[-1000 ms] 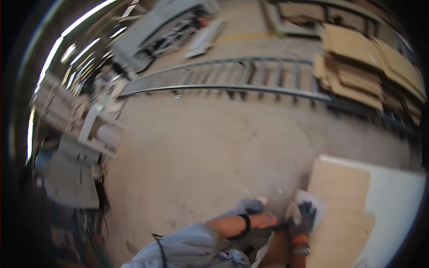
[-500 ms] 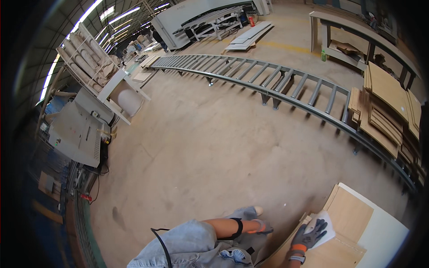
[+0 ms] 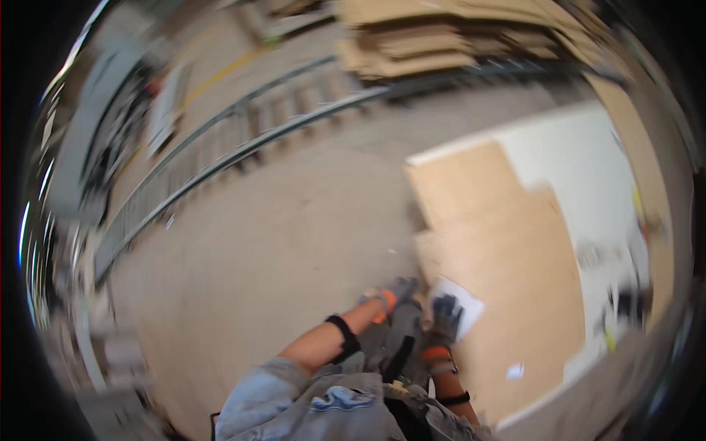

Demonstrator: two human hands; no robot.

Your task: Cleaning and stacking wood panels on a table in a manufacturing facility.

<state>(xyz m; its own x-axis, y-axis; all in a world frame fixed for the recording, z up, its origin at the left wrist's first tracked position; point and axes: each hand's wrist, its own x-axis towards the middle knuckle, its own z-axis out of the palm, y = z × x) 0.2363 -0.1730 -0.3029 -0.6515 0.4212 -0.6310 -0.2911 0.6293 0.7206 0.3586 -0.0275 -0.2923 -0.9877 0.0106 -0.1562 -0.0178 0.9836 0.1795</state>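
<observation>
Head view, blurred: right hand (image 3: pixel 446 314) gloved, fingers spread flat on white sheet (image 3: pixel 462 307) atop plywood board (image 3: pixel 507 294); left hand (image 3: pixel 397 292) grip unclear; best press evenly
</observation>
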